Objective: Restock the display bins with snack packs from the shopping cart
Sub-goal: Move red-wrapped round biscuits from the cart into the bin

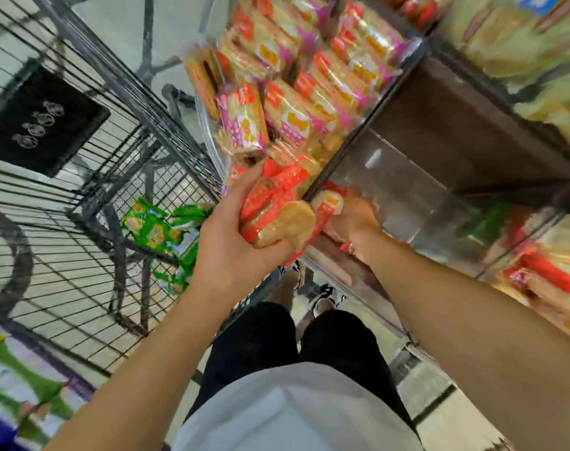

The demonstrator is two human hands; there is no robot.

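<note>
Pretty tight here: left hand grips a bunch of red snack packs right at the clear bin's front edge. Right hand is inside that mostly bare bin touching one pack, grip unclear. Green packs sit in the cart; the neighbouring pink bin is full.

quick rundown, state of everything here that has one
left hand: grips a bunch of red snack packs
right hand: inside the clear bin, on a pack; grip unclear
clear bin: nearly empty
pink-pack bin: full
shopping cart: a few green packs left inside
</note>
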